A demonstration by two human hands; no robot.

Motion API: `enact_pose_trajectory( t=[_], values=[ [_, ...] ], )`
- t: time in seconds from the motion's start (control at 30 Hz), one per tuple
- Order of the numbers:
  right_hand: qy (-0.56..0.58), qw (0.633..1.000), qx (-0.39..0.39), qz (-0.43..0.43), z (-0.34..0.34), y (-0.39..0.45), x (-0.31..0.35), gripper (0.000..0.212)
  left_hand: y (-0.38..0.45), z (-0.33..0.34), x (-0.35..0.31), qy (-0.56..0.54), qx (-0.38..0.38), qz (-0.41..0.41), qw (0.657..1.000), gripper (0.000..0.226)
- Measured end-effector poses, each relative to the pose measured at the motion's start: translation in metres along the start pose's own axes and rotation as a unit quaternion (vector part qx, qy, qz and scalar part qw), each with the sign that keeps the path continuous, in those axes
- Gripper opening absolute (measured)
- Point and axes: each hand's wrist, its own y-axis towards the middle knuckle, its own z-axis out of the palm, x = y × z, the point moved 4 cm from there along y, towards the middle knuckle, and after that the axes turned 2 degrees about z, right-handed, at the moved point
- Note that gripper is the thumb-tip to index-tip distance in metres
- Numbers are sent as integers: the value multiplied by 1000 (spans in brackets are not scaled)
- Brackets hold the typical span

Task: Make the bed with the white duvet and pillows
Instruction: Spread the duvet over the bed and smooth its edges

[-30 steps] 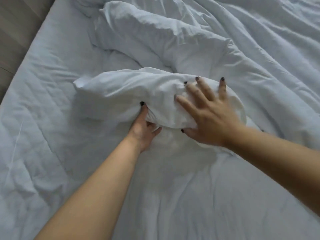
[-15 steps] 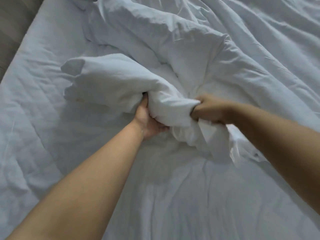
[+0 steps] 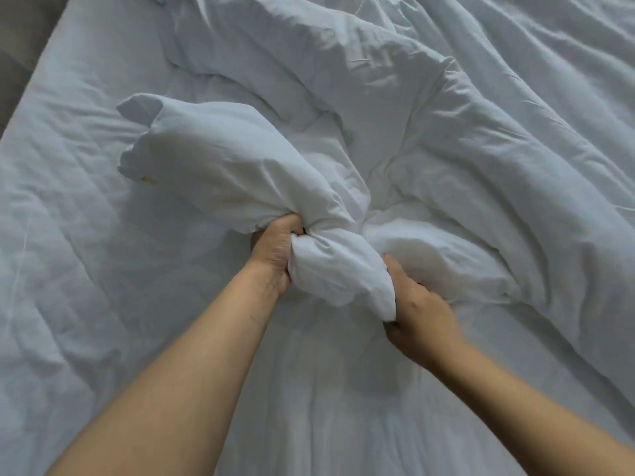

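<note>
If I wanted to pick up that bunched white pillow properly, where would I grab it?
Probably by the plump far end of the pillow, coming from the left edge of the bed. The near end is wrung narrow where the left hand and right hand grip it, so the bulk droops away unsupported there.

My left hand [image 3: 275, 249] sits near the centre of the view, fingers curled tight into a fist that grips a bunched neck of the white duvet [image 3: 220, 166], thumb side toward twelve o'clock. Its bare forearm runs back toward seven o'clock, out past the bottom edge. My right hand [image 3: 417, 314] lies just toward four o'clock of the left, knuckles up, fingers and thumb curled round the lower end of the same bunch, the thumb pointing at eleven o'clock. That bare forearm stretches away toward five o'clock.
</note>
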Motion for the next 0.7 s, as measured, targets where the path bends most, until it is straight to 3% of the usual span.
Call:
enact_pose_trajectory(
  t=[0.13,0.2,0.27,0.37,0.47,0.53,0.57,0.63,0.7],
  values=[
    [68,992,18,101,-32,32,18,39,-9,-25,-28,8,-2,9,1000,19],
    [107,984,-16,142,-49,34,41,40,-19,-42,-45,24,22,4,999,18],
    [133,982,-11,130,-55,24,73,48,-31,-67,-63,49,40,13,998,19],
    [227,967,94,69,-45,-14,137,41,-57,-131,-80,119,58,36,991,33],
    [320,918,230,43,-4,-54,208,17,-78,-234,-77,159,6,-4,987,46],
    [329,900,286,19,29,-72,252,16,-89,-304,-70,158,-62,-47,984,55],
    [326,896,302,8,45,-79,270,16,-93,-331,-66,153,-95,-64,982,48],
    [272,914,301,-11,76,-93,290,26,-100,-369,-54,153,-147,-74,974,29],
    [195,947,253,29,97,-104,284,32,-102,-383,-37,140,-168,-71,973,31]
  ],
)
